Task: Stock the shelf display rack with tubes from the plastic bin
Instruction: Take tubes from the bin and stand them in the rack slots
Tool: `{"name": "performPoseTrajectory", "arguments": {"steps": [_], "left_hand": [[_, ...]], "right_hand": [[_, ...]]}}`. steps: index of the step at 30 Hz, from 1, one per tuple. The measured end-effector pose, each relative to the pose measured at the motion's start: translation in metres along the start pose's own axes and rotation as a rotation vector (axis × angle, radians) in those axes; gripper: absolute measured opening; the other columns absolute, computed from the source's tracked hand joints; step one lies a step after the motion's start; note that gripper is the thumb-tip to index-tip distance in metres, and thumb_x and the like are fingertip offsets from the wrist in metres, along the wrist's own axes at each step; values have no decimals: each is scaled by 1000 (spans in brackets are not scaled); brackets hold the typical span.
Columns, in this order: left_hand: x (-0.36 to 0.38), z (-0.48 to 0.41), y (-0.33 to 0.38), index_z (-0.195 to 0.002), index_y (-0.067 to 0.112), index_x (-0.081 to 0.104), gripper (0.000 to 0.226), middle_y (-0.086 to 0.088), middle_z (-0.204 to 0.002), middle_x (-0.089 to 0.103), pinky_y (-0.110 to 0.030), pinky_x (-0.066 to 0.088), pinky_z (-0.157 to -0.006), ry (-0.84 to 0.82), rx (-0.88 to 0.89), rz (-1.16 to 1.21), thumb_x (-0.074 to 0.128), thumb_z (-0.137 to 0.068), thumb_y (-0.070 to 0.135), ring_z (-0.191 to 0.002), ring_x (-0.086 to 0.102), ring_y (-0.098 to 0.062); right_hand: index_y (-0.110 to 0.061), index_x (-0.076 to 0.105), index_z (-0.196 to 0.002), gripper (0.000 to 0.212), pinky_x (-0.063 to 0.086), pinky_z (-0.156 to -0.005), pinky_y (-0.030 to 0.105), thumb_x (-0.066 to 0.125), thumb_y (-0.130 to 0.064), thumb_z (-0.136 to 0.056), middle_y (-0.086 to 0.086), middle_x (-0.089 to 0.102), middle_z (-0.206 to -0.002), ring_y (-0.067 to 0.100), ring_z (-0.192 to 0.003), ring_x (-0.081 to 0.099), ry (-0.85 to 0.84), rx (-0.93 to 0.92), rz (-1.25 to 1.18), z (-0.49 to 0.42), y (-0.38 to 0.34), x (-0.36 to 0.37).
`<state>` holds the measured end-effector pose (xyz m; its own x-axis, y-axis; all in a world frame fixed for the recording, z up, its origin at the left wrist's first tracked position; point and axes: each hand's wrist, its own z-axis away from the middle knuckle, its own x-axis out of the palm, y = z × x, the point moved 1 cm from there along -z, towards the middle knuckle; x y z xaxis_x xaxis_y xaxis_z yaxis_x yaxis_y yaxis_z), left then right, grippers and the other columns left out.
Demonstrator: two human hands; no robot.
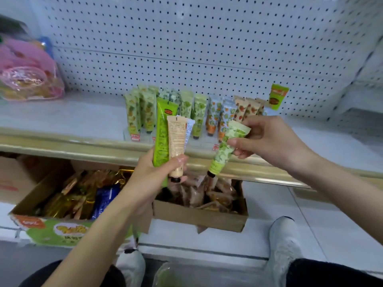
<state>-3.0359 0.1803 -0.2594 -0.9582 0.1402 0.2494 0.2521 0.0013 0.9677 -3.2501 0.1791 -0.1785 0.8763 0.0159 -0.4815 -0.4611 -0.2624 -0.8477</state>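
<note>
A white pegboard wall (186, 48) backs a pale shelf (62, 117) with a gold-coloured front lip. On it stands a clear plastic display rack (126, 135) filled with upright printed tubes (199, 112) in rows, caps down. Nearer the camera than the rack, the left hand (157, 172) has its grip closed round three tubes at once, fingers and thumb curled about their lower ends. The three are a bright green plastic tube (162, 137), a peach-coloured tube (176, 137) in front of it, and a white tube (189, 129) whose edge shows behind the peach one. All three rise above the grip with their crimped ends up. Beside that grip, the right hand (267, 139) pinches a pale green leaf-printed tube (226, 150) between thumb and curled fingers. This tube slants, its dark cap hanging below the grip and just over the shelf lip. Beyond the right grip, at the rack's far end, a lone green tube (278, 96) stands taller than the rest. Below both grips sit two open cardboard boxes, one (31, 193) under the left forearm and one (199, 216) beneath the right-hand tube, both holding wrapped packets. Far out from the left grip a pink plastic bag (29, 75) lies on the shelf.
</note>
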Motion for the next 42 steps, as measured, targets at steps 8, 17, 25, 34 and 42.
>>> {"name": "performPoseTrajectory", "arguments": {"steps": [8,17,25,34,42], "left_hand": [[-21,-38,4,-108,26,61,45,-4,-102,73,-25,56,-65,45,66,22,71,-65,31,-84,69,-14],[-34,-58,-12,-107,26,62,52,3,-97,75,-25,57,-65,33,106,48,73,-57,35,-80,71,-11],[-45,-61,-12,-103,25,65,49,-3,-96,74,-25,56,-62,46,114,70,74,-56,35,-78,69,-14],[-46,-60,-13,-108,22,64,49,-4,-97,74,-23,55,-59,33,110,74,72,-60,27,-73,68,-14],[-45,-61,-13,-110,21,63,54,-4,-97,74,-23,55,-60,42,106,91,72,-58,29,-75,68,-15]], "right_hand": [[9,62,-87,20,59,-60,29,66,-10,-86,16,71,-69,15,-60,70,-22,-31,160,-54,-26,6],[-17,55,-76,17,59,-62,33,69,-15,-85,6,68,-63,17,-57,70,205,-90,248,-98,-10,32],[-19,54,-77,17,60,-62,38,68,-18,-87,4,69,-64,12,-56,69,190,-118,282,-109,-2,54],[-11,56,-87,13,43,-43,9,68,-15,-86,6,69,-69,2,-49,64,140,-72,320,-118,1,66],[-20,52,-81,19,42,-42,10,71,-17,-84,-1,69,-65,10,-52,66,91,10,352,-122,1,68]]}}
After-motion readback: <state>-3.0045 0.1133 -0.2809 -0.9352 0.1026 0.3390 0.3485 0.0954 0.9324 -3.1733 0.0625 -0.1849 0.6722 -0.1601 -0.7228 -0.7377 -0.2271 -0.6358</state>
